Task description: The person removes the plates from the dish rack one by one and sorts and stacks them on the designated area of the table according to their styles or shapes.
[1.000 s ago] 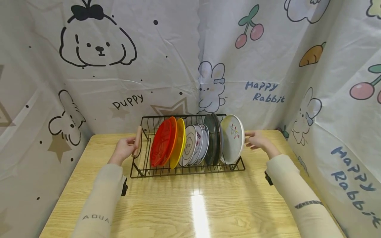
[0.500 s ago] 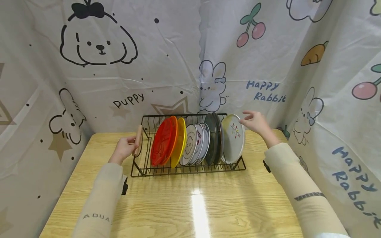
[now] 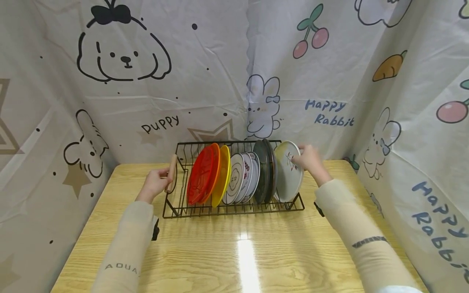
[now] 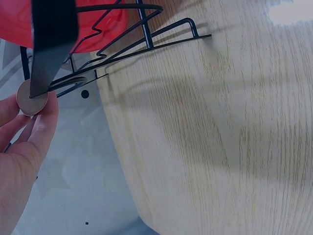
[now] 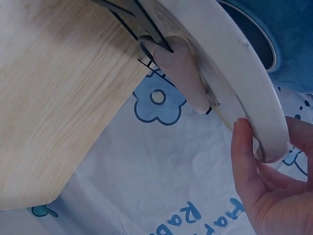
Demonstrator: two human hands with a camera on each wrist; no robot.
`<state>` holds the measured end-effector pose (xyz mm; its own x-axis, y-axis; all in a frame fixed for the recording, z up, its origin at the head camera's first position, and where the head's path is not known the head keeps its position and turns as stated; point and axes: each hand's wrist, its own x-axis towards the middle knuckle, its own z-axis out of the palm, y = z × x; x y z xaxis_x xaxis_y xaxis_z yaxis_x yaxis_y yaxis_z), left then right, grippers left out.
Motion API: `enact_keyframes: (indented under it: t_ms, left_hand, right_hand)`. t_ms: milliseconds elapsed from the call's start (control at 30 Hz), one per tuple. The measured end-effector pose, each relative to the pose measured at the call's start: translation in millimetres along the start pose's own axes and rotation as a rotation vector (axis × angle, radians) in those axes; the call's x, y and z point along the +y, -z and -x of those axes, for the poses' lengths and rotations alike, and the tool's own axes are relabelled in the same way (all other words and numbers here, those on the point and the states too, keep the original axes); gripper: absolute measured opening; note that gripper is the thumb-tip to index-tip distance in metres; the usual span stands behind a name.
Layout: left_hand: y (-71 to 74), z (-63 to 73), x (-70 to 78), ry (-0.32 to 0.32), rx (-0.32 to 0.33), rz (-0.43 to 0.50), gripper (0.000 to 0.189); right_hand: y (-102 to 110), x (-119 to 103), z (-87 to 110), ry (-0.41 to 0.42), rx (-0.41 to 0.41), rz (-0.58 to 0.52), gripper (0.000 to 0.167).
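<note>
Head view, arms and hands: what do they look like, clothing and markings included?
The left sleeve and right sleeve are long, cream-coloured fabric. Dark grey capitals, apparently AQUA, mark the left; a dark grey patterned band crosses the right. A small black piece shows beneath each cuff. The left hand and right hand wear no gloves.

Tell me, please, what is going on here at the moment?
A person has both hands at a black wire dish rack on a wooden table. The right hand pinches the rim of the white plate standing at the rack's right end, while the left hand grips the wooden handle at the other end. Red, orange, yellow, small patterned white and dark plates stand between them.
</note>
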<state>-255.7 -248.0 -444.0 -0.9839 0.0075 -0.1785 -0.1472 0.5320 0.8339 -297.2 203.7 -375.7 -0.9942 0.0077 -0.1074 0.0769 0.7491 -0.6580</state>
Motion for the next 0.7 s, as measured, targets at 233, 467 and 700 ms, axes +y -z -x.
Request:
enact_keyframes:
  t_ms: [233, 467, 700]
  left_hand:
    - [-0.3, 1.5, -0.1, 0.001, -0.012, 0.009, 0.048]
    - [-1.0, 0.4, -1.2, 0.001, 0.0, 0.01, 0.048]
    - [-1.4, -0.5, -2.0, 0.0, 0.007, 0.006, 0.048]
  right_hand:
    - [-3.5, 1.5, 1.3, -0.017, 0.05, 0.078, 0.045]
    - [-3.2, 3.0, 0.9, -0.02, 0.052, 0.09, 0.034]
    - [-3.1, 2.8, -0.2, -0.025, 0.043, 0.072, 0.035]
